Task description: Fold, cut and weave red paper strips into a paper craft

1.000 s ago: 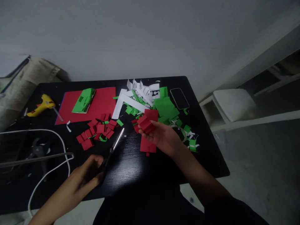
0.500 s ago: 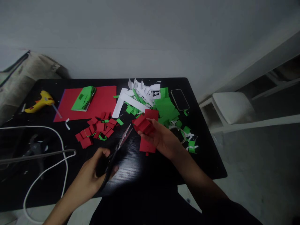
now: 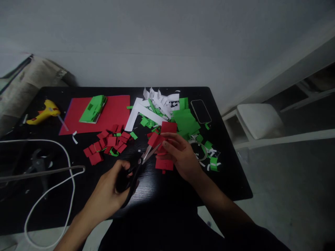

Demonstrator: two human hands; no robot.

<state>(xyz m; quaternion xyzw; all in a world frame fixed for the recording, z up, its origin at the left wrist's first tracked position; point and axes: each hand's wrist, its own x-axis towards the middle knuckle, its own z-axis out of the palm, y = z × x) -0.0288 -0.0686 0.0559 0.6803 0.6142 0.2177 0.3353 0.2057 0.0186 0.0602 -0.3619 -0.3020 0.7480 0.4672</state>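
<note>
My left hand (image 3: 111,190) grips black-handled scissors (image 3: 138,165), whose blades are open and point up-right at a folded piece of red paper (image 3: 156,139). My right hand (image 3: 180,153) pinches that red paper just above the black table (image 3: 230,174). The blade tips reach the paper's lower edge. A flat red piece (image 3: 164,164) lies on the table under my right hand.
A heap of small red squares (image 3: 107,144) lies left of the scissors. Behind are a red sheet (image 3: 115,113) with a green stack (image 3: 93,108), white strips (image 3: 146,113), green pieces (image 3: 186,122) and a phone (image 3: 200,111). A yellow glue gun (image 3: 43,112) and white cable (image 3: 68,160) lie left.
My left hand has moved up and right with the scissors, bringing the open blades to the red paper. My right hand has turned its fingers down over the paper.
</note>
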